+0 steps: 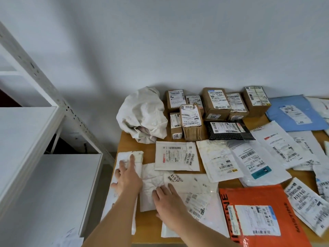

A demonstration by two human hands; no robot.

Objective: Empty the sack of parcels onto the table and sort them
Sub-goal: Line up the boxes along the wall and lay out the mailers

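1. The sack (142,113) lies crumpled and emptied near the tabletop's (211,177) far left corner; sorting is under way.
2. The left hand (127,177), fingers spread flat, presses a white mailer (122,158) at the left edge.
3. The right hand (166,198), fingers straight, rests on a crumpled white parcel (151,182).
4. Next, I judge, these flat mailers need squaring with the others near the front edge; boxes (216,104) already line the far edge.

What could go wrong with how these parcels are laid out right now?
The white mailer under the left hand overhangs the table edge, so a push could drop it. The flat mailers overlap, hiding labels, like the one under the right hand. The orange bag also hangs off the near edge.
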